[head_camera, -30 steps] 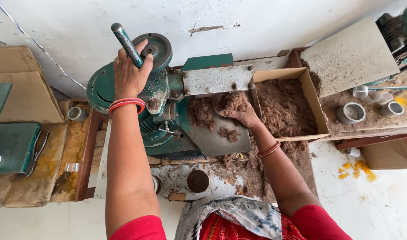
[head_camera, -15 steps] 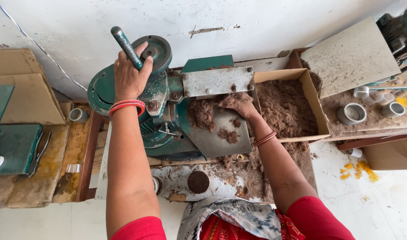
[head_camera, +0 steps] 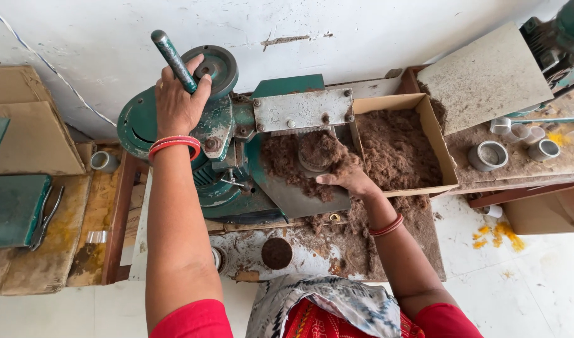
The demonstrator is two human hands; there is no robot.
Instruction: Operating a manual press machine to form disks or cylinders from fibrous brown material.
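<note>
Press (head_camera: pixel 237 150), green: left hand (head_camera: pixel 177 106) clenched on upright lever (head_camera: pixel 173 59); right hand (head_camera: pixel 349 178), nearer, fingers cupping brown fibre (head_camera: pixel 318 153) under metal plate (head_camera: pixel 302 109).

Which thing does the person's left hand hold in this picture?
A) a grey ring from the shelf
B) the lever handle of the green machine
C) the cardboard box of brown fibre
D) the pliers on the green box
B: the left hand is closed around the lever handle above the green machine.
</note>
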